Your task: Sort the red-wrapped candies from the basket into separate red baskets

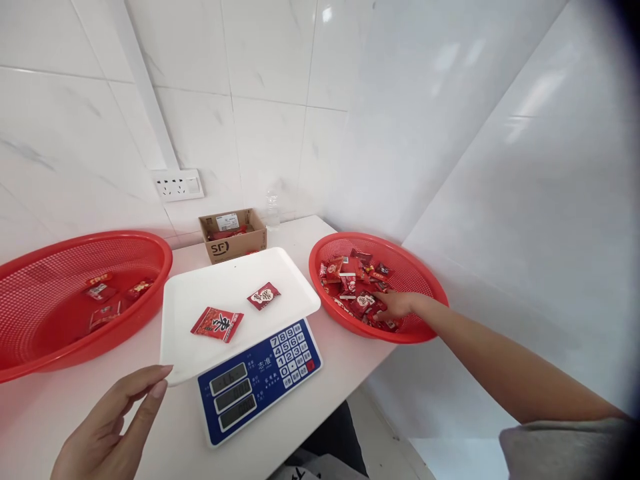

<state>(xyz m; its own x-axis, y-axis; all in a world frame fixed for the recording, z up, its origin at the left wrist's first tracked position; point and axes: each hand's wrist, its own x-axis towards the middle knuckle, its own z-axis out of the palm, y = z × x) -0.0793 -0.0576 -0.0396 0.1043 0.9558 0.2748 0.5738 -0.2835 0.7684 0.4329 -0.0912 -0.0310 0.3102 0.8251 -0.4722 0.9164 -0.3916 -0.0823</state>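
My left hand (117, 423) has its thumb and forefinger pinched at the near left corner of a white scale tray (210, 280). On the tray lie two small snack packets, a larger red packet (219, 325) and a smaller dark red packet (264, 296) with a cream label. Below the tray is the blue scale panel (260, 380) with keys and displays. My right hand (397, 305) reaches into the right red basket (425, 283), fingers apart among several red snack packets (349, 283). Its fingertips touch packets and are partly hidden.
Another red basket (155, 250) at the left holds several packets. Behind the scale stand a cardboard box (237, 248) with red packets and a clear plastic bottle (273, 210). Tiled walls border the white table (165, 440). A socket panel (177, 185) is on the wall.
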